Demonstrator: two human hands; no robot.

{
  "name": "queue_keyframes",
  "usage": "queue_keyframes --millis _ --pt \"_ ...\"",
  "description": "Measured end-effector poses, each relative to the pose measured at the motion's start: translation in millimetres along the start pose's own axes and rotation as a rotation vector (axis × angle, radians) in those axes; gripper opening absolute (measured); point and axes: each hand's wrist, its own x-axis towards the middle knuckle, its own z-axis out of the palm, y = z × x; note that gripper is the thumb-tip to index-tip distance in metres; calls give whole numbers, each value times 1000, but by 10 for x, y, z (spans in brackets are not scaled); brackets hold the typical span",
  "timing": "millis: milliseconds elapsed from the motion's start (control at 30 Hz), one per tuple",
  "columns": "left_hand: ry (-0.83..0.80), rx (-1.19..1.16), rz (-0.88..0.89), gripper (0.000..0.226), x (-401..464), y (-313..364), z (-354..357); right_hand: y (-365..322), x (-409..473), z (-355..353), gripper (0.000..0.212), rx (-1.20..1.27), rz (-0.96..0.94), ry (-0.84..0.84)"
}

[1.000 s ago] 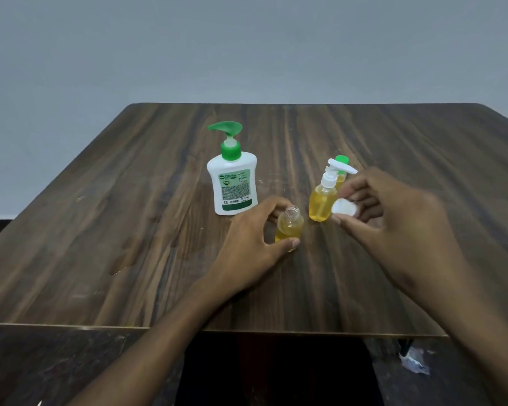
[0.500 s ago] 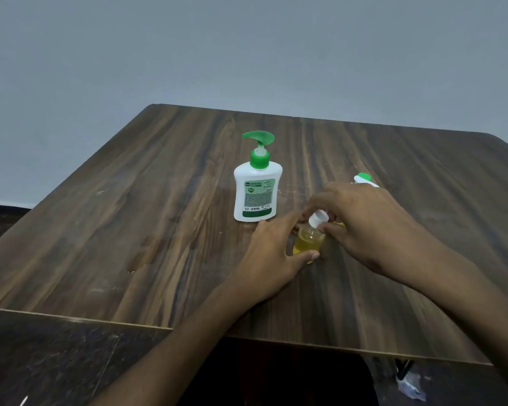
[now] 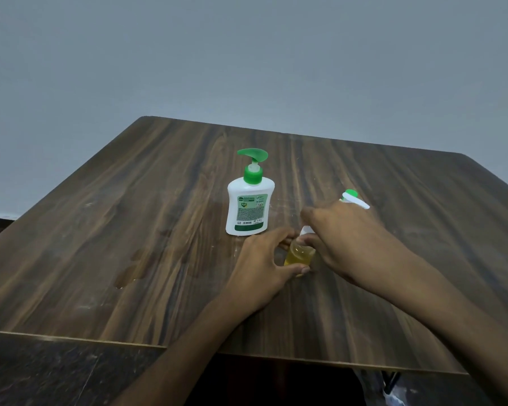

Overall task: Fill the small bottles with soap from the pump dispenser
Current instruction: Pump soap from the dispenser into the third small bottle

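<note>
The left hand (image 3: 264,268) still grips the small bottle (image 3: 299,254) of yellow soap, thumb and fingers curled round it on the worktop (image 3: 129,230). The right hand (image 3: 343,238) has closed over the bottle's top and pinches the white cap (image 3: 306,230), which half a second ago showed more plainly. The pump dispenser (image 3: 249,197) stands at 11 o'clock from the bottle. At 2 o'clock, behind the right hand, a white pump head (image 3: 355,200) of another bottle shows.
</note>
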Motion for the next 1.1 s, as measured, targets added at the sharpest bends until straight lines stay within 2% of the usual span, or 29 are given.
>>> queue_keyframes --millis 100,200,333,433,600,667,733,767,867,1000,1100 --pt "-5 -20 -7 41 -4 20 -8 -38 2 -33 35 -78 26 -39" --pt "-20 -58 -38 42 -4 36 -23 -94 -4 -91 36 -184 17 -58" --pt "-16 -53 -47 37 0 28 -27 -34 -8 -82 22 -153 -13 -19" --pt "-22 -71 -52 37 8 38 -26 -14 -75 22 44 -50 16 5" --pt "-33 -127 -39 40 3 52 -34 27 -240 -80 57 -66 96 -61" --pt "-34 -121 -39 41 8 54 -36 20 -236 -93 48 -24 78 -4" --pt "-30 -104 -48 41 9 61 -34 -26 -196 -68 29 61 10 39" --pt "-24 -91 -53 41 9 62 -31 -43 -162 -40 28 59 -9 37" --pt "-9 -61 -58 43 -3 66 -32 -58 -83 13 40 -18 -28 -19" --pt "-9 -55 -47 46 1 63 -38 -60 -24 29 70 -158 3 100" --pt "-6 -49 -36 47 6 62 -33 -96 -2 154 53 -114 79 35"
